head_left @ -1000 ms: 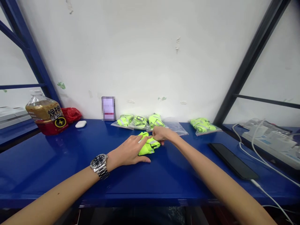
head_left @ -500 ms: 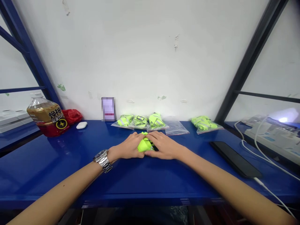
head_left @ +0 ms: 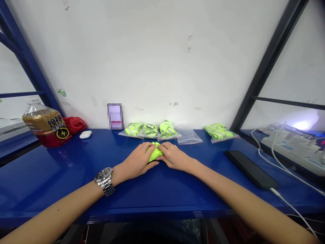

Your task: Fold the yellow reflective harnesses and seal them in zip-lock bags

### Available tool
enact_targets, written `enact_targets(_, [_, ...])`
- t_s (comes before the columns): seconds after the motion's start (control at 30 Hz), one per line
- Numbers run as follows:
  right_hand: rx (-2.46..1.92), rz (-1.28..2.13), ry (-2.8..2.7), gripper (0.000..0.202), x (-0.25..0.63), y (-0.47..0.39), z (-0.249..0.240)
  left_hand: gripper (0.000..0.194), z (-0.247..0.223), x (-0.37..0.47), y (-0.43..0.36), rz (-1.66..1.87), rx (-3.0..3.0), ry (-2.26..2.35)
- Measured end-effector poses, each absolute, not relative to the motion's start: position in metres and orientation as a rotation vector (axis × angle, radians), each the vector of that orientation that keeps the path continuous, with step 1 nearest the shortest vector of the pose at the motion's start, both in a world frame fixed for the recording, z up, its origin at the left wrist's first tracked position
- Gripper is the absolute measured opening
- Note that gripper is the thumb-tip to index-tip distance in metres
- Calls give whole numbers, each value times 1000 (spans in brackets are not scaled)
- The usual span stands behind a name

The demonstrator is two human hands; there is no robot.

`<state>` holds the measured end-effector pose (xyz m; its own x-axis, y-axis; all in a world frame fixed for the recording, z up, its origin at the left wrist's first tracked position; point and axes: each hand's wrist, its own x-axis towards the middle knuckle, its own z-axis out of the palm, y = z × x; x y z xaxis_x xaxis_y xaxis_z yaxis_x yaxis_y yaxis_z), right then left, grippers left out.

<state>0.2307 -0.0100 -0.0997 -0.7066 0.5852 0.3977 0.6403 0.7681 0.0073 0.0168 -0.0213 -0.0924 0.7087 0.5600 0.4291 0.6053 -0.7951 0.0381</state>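
A folded neon-yellow reflective vest forms a small bundle at the middle of the blue table, partly hidden by my fingers. My left hand is closed around its left side, with the thumb along the near edge. On the right side my right hand grips it with bent fingers. Just beyond my hands, several clear bags holding similar yellow vests lie in a row by the wall. Beside them is a flat clear zip bag with nothing visible inside.
Another bagged vest lies farther right. A black phone on a white cable rests near a power strip. On the left stand a large drink bottle, a red plastic bag and a white earbud case.
Both hands have shifted their hold on the vest; my right fingers are more curled and the bundle looks more compact. The whole view has moved slightly.
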Motion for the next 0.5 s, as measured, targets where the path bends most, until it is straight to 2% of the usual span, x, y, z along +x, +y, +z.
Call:
enact_targets(0.17, [-1003,54,-2600,27,233,-15,-80,36,-85,18,-24,-719,-2855,-1038])
enact_targets(0.3, [-1056,321,-2564,34,230,-11,-65,38,-74,20,-11,-786,-2991,-1237])
enact_targets(0.5, [-1322,278,-2492,42,219,10,-71,47,-81,22,19,-766,-3001,-1449])
